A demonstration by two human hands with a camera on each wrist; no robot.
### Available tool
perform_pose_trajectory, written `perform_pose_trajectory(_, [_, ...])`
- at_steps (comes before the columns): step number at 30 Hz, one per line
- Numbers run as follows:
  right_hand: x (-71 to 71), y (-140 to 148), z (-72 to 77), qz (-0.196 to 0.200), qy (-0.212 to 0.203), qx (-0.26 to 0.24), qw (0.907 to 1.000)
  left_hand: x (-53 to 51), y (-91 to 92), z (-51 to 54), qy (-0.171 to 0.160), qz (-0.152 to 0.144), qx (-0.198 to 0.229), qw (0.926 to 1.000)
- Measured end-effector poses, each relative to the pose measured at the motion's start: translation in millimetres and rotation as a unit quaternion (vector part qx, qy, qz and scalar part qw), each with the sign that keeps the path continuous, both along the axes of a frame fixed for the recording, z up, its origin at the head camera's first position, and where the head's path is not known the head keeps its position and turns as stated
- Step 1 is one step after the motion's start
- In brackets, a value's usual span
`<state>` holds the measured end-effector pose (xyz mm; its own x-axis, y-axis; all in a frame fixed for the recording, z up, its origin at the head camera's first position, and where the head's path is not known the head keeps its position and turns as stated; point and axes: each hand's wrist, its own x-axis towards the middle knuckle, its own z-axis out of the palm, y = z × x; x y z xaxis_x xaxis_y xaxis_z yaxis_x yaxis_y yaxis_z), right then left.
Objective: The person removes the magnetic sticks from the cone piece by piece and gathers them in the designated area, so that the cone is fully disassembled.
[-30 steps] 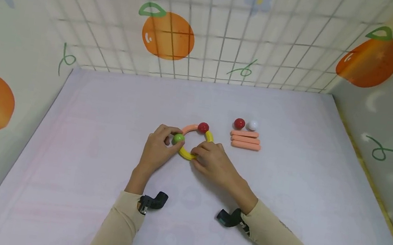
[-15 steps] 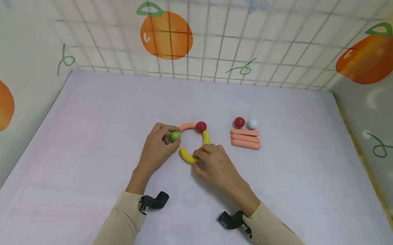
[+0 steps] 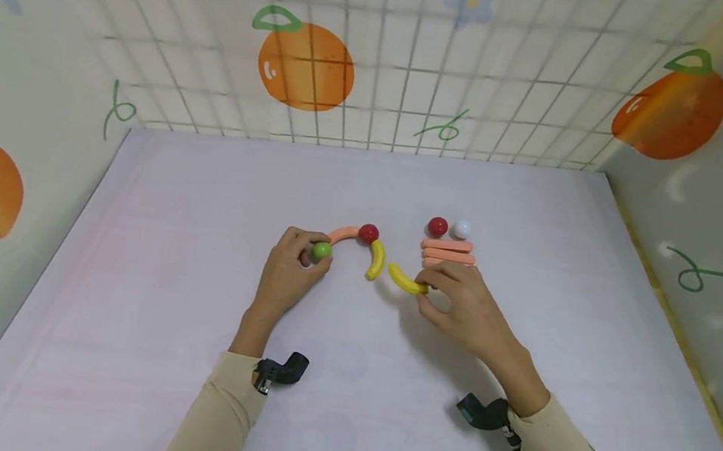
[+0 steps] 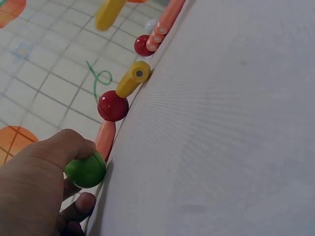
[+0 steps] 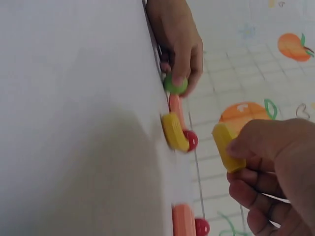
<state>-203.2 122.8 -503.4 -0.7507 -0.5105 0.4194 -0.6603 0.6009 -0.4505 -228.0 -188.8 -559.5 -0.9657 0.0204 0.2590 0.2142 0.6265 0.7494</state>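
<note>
My left hand (image 3: pixel 286 265) pinches a green magnetic ball (image 3: pixel 321 251) between thumb and index finger, low at the table. From that ball runs a curved orange magnetic rod (image 3: pixel 343 234) to a red ball (image 3: pixel 369 234), where a curved yellow rod (image 3: pixel 377 259) joins on; its free end shows a grey metal disc in the left wrist view. Raised off the table, my right hand (image 3: pixel 470 307) holds a second curved yellow rod (image 3: pixel 404 279) by one end, apart from the chain. The right wrist view shows thumb and fingers gripping that held rod (image 5: pixel 225 145).
Beyond my right hand lie several straight orange rods (image 3: pixel 448 245) side by side. Another red ball (image 3: pixel 437 226) and a white ball (image 3: pixel 461 229) sit just behind them. Fabric walls with printed oranges enclose the table (image 3: pixel 202 182) at the back and sides.
The ring has come apart: first the lower yellow rod parted from the green ball, then my right hand pulled it off and moved right and up with it. The left hand stays on the green ball.
</note>
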Motion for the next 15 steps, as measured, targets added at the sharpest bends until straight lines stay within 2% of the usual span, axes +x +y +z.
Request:
perform_pose_trajectory(6, [-6.9,38,-5.7,-0.021,0.000,0.013,0.9997,-2.7,-0.7,2.8,0.018,-0.003,0.000,0.9998])
perform_pose_trajectory(11, [-8.1,61,-13.1,-0.029,-0.010,0.032,0.9990,-1.8,0.3,0.5,-0.005,-0.006,-0.003,1.0000])
perform_pose_trajectory(15, [-10.1,70,-15.9,-0.023,-0.015,0.047,0.9985,-0.3,1.3,2.0,-0.005,-0.004,0.000,1.0000])
